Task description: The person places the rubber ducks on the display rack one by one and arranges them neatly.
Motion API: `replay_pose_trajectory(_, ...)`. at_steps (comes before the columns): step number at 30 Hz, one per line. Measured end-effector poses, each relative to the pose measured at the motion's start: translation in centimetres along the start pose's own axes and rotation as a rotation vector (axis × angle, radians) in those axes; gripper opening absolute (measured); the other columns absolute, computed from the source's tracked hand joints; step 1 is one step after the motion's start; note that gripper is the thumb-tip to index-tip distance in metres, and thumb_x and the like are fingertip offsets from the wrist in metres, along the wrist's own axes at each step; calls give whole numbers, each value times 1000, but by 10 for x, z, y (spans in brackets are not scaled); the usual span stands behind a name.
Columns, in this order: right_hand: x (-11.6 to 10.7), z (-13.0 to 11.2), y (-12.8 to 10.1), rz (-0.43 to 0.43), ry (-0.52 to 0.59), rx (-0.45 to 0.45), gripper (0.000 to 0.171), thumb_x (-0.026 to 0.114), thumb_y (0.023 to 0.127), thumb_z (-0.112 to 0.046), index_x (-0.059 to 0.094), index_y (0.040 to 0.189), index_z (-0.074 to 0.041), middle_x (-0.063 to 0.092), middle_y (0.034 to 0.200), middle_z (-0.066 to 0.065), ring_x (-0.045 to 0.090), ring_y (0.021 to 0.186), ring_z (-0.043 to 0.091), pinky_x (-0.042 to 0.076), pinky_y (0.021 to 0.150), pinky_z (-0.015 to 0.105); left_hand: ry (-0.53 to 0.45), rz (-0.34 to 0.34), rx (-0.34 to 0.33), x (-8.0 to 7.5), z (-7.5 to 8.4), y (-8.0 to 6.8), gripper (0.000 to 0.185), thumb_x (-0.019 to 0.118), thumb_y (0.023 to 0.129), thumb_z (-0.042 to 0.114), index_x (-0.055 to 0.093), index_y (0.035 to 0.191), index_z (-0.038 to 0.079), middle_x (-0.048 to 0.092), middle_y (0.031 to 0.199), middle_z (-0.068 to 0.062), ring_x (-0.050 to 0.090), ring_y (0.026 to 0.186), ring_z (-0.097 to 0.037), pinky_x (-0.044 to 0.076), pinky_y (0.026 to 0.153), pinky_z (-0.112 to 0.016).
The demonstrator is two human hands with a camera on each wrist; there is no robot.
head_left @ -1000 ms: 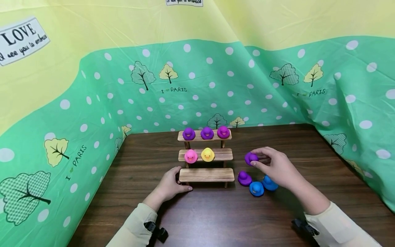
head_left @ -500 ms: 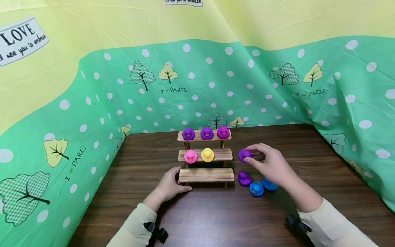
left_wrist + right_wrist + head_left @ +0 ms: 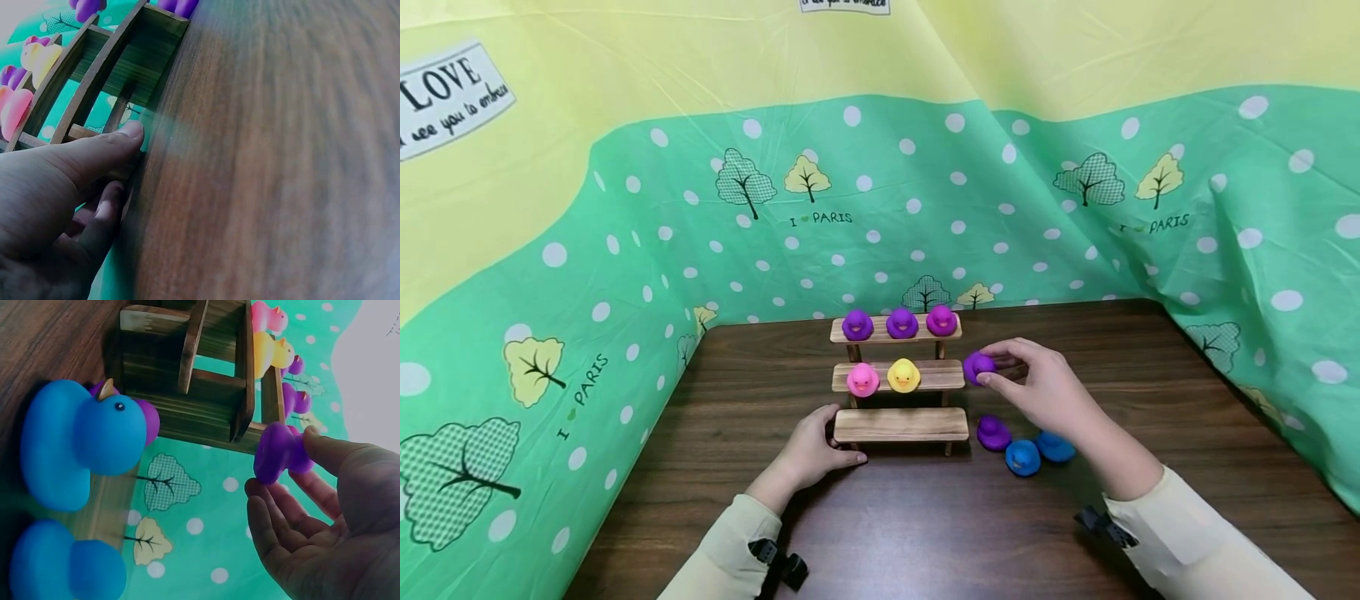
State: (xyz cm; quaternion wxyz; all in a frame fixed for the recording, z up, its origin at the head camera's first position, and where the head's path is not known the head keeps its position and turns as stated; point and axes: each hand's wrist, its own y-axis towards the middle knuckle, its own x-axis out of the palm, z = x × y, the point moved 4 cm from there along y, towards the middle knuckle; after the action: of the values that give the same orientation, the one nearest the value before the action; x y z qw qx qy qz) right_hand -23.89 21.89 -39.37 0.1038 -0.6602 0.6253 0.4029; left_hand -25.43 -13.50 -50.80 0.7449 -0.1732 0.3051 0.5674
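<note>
A purple rubber duck [image 3: 977, 367] is pinched between the thumb and fingertips of my right hand [image 3: 1037, 385], at the right end of the middle tier. In the right wrist view the duck [image 3: 278, 453] overlaps the shelf's end. My left hand [image 3: 808, 448] grips the left end of the three-tier wooden shelf [image 3: 901, 426] by its lowest tier, thumb [image 3: 112, 147] in front. On the middle tier sit a pink duck [image 3: 862, 380] and a yellow duck [image 3: 903, 376]. Along the top tier stand two purple ducks [image 3: 857, 326] and a magenta duck [image 3: 942, 321]. The bottom tier is bare.
Right of the shelf, a purple duck [image 3: 994, 433] and two blue ducks [image 3: 1022, 457] lie on the dark wooden table [image 3: 910, 533], partly under my right forearm. A green and yellow printed cloth [image 3: 880, 208] hangs behind and along both sides.
My right hand has carried the purple duck leftward and slightly up, from beyond the loose ducks to the middle tier's right end. The left hand keeps its hold on the shelf.
</note>
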Motion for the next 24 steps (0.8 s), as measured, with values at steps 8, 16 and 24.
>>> replay_pose_trajectory(8, 10, -7, 7, -21, 32, -5, 26, 82, 94, -22, 74, 117, -13, 72, 110, 1, 72, 94, 19, 61, 78, 34, -5, -5, 1, 0, 0, 0, 88, 101, 69, 26, 58, 139, -4, 66, 124, -10, 63, 111, -22, 50, 102, -45)
replay_pose_trajectory(16, 22, -13, 13, -32, 49, -2, 26, 83, 94, -23, 74, 117, -14, 72, 110, 0, 71, 96, 21, 61, 81, 38, -5, -4, 6, 0, 0, 2, 88, 101, 69, 27, 58, 139, -4, 66, 125, -10, 63, 112, -23, 50, 104, -45)
replay_pose_trajectory(24, 30, -14, 18, -47, 38, 6, 26, 83, 93, -26, 74, 116, -17, 72, 110, -1, 70, 96, 19, 60, 81, 39, -2, -3, 9, 0, -1, 1, 88, 101, 69, 27, 57, 140, -4, 65, 125, -10, 62, 111, -22, 50, 103, -44)
